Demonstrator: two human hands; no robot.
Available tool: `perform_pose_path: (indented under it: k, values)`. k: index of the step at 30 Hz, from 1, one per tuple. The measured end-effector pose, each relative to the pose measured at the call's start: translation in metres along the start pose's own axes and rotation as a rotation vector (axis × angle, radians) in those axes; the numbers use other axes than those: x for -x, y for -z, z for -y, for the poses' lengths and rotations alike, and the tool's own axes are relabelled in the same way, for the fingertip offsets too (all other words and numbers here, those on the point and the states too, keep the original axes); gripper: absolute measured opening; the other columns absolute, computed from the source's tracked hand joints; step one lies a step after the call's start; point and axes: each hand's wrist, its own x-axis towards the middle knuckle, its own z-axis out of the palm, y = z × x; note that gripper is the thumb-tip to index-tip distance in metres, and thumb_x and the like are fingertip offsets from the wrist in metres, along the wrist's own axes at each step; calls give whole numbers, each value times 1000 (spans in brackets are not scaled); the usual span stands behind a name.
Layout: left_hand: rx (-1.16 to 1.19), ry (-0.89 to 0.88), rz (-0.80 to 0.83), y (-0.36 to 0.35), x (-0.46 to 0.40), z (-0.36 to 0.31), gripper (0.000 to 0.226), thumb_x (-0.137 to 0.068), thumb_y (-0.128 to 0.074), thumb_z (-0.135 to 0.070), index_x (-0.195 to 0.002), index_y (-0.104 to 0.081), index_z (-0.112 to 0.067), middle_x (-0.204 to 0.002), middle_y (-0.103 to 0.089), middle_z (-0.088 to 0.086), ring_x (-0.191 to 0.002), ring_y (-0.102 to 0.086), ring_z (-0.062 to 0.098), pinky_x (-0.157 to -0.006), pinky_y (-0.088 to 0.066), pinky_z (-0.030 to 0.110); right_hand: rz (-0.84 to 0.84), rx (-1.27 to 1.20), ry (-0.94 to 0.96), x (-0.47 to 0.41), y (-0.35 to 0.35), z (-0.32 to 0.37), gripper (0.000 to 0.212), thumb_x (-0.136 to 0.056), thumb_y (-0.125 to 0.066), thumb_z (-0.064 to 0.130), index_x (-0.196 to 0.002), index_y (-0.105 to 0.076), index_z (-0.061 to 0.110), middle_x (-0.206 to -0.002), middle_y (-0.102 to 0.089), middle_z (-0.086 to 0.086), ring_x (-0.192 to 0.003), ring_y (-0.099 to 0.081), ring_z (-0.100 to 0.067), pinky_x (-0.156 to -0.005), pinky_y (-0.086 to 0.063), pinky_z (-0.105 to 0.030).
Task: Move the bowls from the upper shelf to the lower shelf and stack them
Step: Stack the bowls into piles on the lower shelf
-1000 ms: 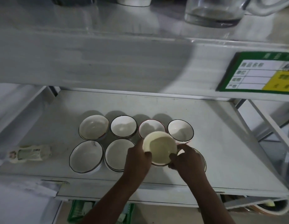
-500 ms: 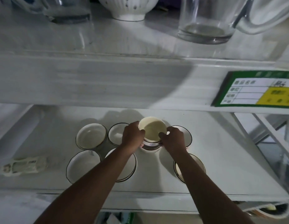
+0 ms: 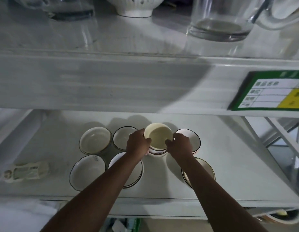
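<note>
Head view looks down past two bare forearms reaching into the lower shelf. Left hand grips the left side of a cream bowl, fingers curled round its rim; right hand pinches the right side of the same rim, thumb inside, fingers outside. That cream bowl sits nested on top of a red-rimmed bowl in the back row of the shelf, roughly midway between the shelf's left and right edges. Counted on the lower shelf: eight bowls in all. The back row has four places, namely a dark-rimmed bowl at the left, a second partly behind the left hand, the two-bowl stack, and another bowl behind the right hand. The front row has three: one bowl at the left, one under the left forearm, one under the right forearm, near the front edge. One small bottle lies on its side by the shelf's left edge. On the upper shelf stand one white bowl and one glass jug; a green label is fixed on that shelf's front edge at the right.
</note>
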Motion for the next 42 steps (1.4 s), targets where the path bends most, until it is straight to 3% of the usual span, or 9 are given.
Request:
perform_pose_path:
  k: [3, 6, 13, 16, 25, 33, 35, 38, 42]
  values:
    - [-155, -49, -33, 0, 0, 0, 26, -79, -58, -18, -104, -67, -18, -97, -71, 9, -88, -68, 33, -77, -57, 39, -31, 39, 8, 1, -2, 0, 26, -87, -61, 27, -102, -69, 7, -97, -74, -12, -96, -66, -32, -68, -39, -25]
    - [-188, -62, -50, -2, -3, 1, 27, -80, -59, -18, -106, -68, -16, -101, -70, 10, -98, -63, 32, -78, -51, 35, -43, 59, 11, 1, -2, -1, 25, -87, -61, 27, -98, -69, 6, -95, -73, -13, -94, -66, -33, -67, -38, -25]
    - [-205, -118, -65, -5, -5, 8, 24, -85, -56, -15, -105, -68, -9, -101, -70, 15, -98, -61, 35, -79, -48, 37, 10, 67, 34, -1, 1, -3, 24, -85, -62, 25, -95, -70, 4, -91, -73, -14, -91, -66, -34, -65, -40, -27]
    - [-216, -136, -82, -6, -9, 11, 21, -92, -50, -16, -101, -67, -5, -103, -70, 18, -99, -61, 36, -78, -44, 36, 31, 45, 45, -2, 5, -3, 27, -86, -60, 26, -98, -70, 5, -89, -74, -15, -91, -68, -32, -76, -54, -33]
    - [-183, -93, -55, -5, -18, 11, 24, -93, -47, -11, -96, -67, 1, -102, -68, 24, -99, -60, 37, -78, -42, 36, 43, 25, 80, -2, 5, -3, 29, -92, -53, 25, -102, -68, 2, -94, -72, -19, -90, -70, -38, -82, -56, -40]
    - [-236, -110, -112, 26, -5, 31, 20, -90, -54, -16, -93, -72, -8, -102, -72, 13, -102, -63, 31, -83, -43, 31, -179, -3, 69, 20, 1, -7, 32, -91, -51, 33, -109, -67, 12, -90, -72, -6, -92, -64, -29, -69, -42, -31]
    - [-283, -84, -135, 43, 1, 46, 18, -87, -58, -19, -94, -74, -13, -101, -74, 10, -102, -65, 29, -81, -45, 29, -213, -45, 110, 33, -4, -4, 23, -89, -53, 31, -100, -69, 18, -89, -71, -3, -86, -64, -26, -64, -39, -28]
    - [-406, -53, -104, 63, 9, 65, 24, -87, -60, -33, -100, -72, -16, -104, -73, 8, -106, -65, 28, -84, -47, 29, -188, -38, 158, 51, -16, 2, 19, -89, -55, 29, -71, -57, 21, -66, -64, -2, -63, -53, -25, -50, -30, -26]
    - [-481, -124, 0, 75, 24, 86, 23, -84, -64, -33, -82, -70, -11, -82, -72, 10, -86, -69, 28, -72, -50, 33, 13, 13, 137, 68, -46, 4, 29, -89, -52, 31, -64, -54, 17, -61, -56, -3, -66, -56, -28, -58, -35, -28]
